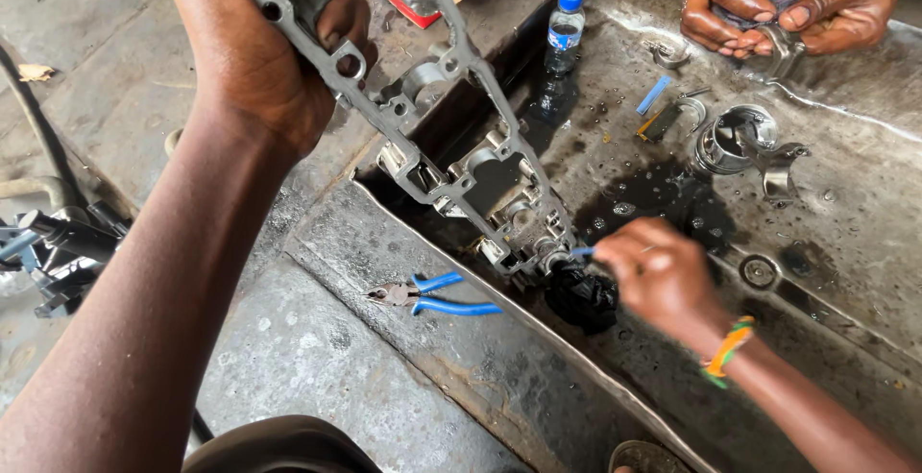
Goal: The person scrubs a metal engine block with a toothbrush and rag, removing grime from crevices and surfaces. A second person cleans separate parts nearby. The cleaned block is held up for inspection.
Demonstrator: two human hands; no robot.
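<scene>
Even daylight, fairly bright, no hard sun; the source seems overhead and a bit to the right, though hard to be sure. Shadows are soft: a dark pool lies under the aluminium engine casting in the trough of the oily metal tray. Wet sheen and small white glints sit on the tray around the piston and on the water bottle. Right hand is smeared w/ motion blur, fingers indistinct; black rag below it is slightly soft. Left hand and blue-handled pliers are sharp. Wide-angle stretch shows at the edges, esp. the left forearm bottom left. Concrete floor is flat, low contrast.
</scene>
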